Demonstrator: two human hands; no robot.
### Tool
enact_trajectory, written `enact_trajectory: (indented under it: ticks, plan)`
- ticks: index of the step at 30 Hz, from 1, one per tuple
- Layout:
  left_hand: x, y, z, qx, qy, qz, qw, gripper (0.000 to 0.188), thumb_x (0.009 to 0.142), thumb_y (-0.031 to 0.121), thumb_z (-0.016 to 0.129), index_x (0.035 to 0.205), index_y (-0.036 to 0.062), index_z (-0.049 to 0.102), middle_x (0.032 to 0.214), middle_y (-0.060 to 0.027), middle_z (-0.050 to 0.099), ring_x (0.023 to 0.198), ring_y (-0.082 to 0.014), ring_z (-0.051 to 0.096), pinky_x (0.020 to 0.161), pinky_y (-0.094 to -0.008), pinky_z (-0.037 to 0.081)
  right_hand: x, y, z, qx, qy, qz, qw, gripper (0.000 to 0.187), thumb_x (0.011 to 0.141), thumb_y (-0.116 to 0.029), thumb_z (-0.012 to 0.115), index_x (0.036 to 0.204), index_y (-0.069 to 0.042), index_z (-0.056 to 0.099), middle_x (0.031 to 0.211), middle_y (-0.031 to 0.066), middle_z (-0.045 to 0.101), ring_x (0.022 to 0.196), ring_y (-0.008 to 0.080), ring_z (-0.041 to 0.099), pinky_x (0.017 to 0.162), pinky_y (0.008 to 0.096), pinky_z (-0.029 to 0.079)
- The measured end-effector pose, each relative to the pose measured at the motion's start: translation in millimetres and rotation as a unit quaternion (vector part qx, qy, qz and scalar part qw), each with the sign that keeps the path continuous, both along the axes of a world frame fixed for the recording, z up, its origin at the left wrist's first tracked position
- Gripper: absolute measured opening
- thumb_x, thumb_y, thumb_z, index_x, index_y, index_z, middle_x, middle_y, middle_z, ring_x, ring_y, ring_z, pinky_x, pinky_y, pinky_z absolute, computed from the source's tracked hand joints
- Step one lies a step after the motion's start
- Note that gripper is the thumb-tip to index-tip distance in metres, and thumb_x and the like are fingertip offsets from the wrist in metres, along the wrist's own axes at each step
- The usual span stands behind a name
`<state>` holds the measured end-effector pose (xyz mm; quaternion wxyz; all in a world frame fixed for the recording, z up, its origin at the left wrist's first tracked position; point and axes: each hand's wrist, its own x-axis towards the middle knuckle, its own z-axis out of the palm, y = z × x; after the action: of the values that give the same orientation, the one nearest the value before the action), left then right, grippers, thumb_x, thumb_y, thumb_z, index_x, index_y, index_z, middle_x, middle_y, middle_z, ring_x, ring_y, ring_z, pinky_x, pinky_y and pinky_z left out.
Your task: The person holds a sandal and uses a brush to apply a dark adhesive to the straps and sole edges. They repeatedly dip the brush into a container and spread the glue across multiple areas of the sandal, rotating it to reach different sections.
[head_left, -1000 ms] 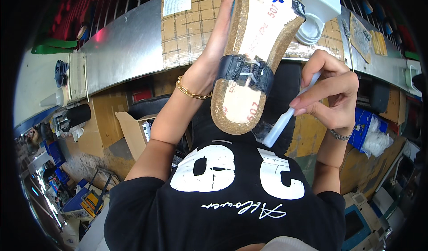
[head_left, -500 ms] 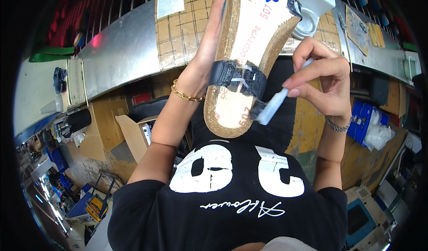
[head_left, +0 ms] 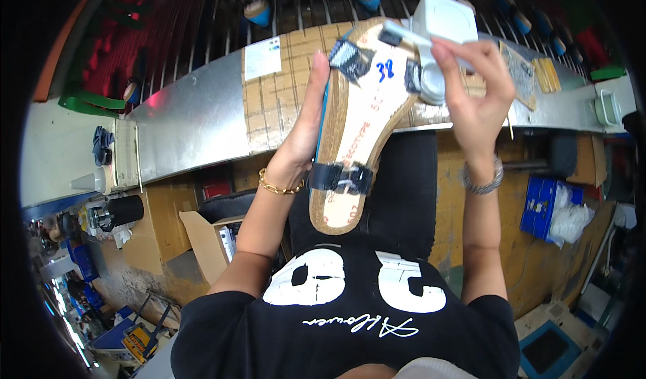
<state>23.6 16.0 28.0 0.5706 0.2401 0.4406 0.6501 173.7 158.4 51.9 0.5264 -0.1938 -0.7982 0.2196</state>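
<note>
My left hand (head_left: 306, 126) grips the side of an upside-down sandal (head_left: 360, 120), toe away from me and heel towards my shirt. Its bottom is a cream board with a brown cork rim; black strap ends are folded over it near the toe and heel. A strip of blue, perhaps a shoe last, shows beneath its left edge. Pinched in my right hand (head_left: 481, 86) is a small brush (head_left: 408, 36) with a pale handle. The brush's far end is over the toe area, beside a black strap end (head_left: 390, 38); whether it touches cannot be made out.
A white container (head_left: 444, 21) with a round cup (head_left: 434, 81) stands just past the sandal. Cardboard (head_left: 269, 106) covers part of the metal bench (head_left: 192, 123). Beyond it runs a rack of bars (head_left: 309, 2) carrying blue-tipped lasts. A blue crate (head_left: 538, 207) sits lower right.
The sandal has moved towards me and a little left, showing its whole toe. My right hand has carried the brush from the heel up to the toe.
</note>
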Motion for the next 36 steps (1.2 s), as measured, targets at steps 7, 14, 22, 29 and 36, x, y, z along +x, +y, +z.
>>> enact_trajectory:
  ticks: [7, 14, 22, 29, 36]
  plan:
    - [-85.0, -46.1, -43.5, 0.104, -0.203, 0.067, 0.971, 0.062, 0.103, 0.044, 0.049, 0.145, -0.0014, 0.047, 0.136, -0.0206, 0.061, 0.118, -0.0275, 0.065, 0.104, -0.0385, 0.052, 23.3, -30.7, -20.4, -0.121, -0.032, 0.096, 0.987, 0.023, 0.072, 0.006, 0.079, 0.093, -0.004, 0.08, 0.084, 0.0054, 0.06, 0.079, 0.0153, 0.056, 0.069, 0.0272, 0.045]
    - [-259.0, -56.3, -73.8, 0.229, -0.417, 0.172, 0.862, 0.084, 0.083, 0.048, 0.07, 0.144, -0.002, 0.042, 0.126, -0.0244, 0.058, 0.103, -0.032, 0.067, 0.09, -0.0394, 0.061, 61.4, 4.1, -48.7, -0.295, 0.061, 0.027, 0.953, 0.013, 0.088, 0.005, 0.07, 0.1, 0.005, 0.074, 0.095, 0.0046, 0.057, 0.088, 0.0125, 0.052, 0.078, 0.024, 0.042]
    - [-485.4, -38.4, -123.4, 0.105, -0.401, 0.335, 0.846, 0.073, 0.075, 0.051, 0.083, 0.12, -0.0019, 0.06, 0.112, -0.024, 0.063, 0.1, -0.0364, 0.067, 0.078, -0.038, 0.065, 73.1, -6.7, -66.3, -0.367, 0.044, 0.029, 0.929, 0.012, 0.089, 0.0, 0.074, 0.1, 0.004, 0.074, 0.092, 0.0014, 0.055, 0.084, 0.0098, 0.048, 0.074, 0.0223, 0.038]
    - [-456.8, -23.6, -104.1, 0.093, -0.31, 0.591, 0.739, 0.089, 0.09, 0.066, 0.059, 0.156, 0.0137, 0.03, 0.158, -0.0237, 0.028, 0.14, -0.0503, 0.034, 0.112, -0.0638, 0.038, 67.5, -2.4, -61.2, -0.366, 0.016, 0.052, 0.929, 0.013, 0.089, 0.001, 0.073, 0.101, 0.004, 0.074, 0.092, 0.0025, 0.057, 0.084, 0.0092, 0.051, 0.071, 0.0214, 0.041]
    - [-302.8, 75.2, -50.0, -0.035, 0.373, 0.207, 0.904, 0.076, 0.087, 0.059, 0.066, 0.144, 0.0101, 0.054, 0.144, -0.0196, 0.055, 0.135, -0.036, 0.048, 0.109, -0.0477, 0.039, 41.9, -6.8, -67.8, -0.381, 0.014, 0.079, 0.921, 0.013, 0.099, -0.004, 0.062, 0.101, 0.005, 0.071, 0.084, 0.0006, 0.056, 0.074, 0.0075, 0.048, 0.066, 0.0219, 0.037]
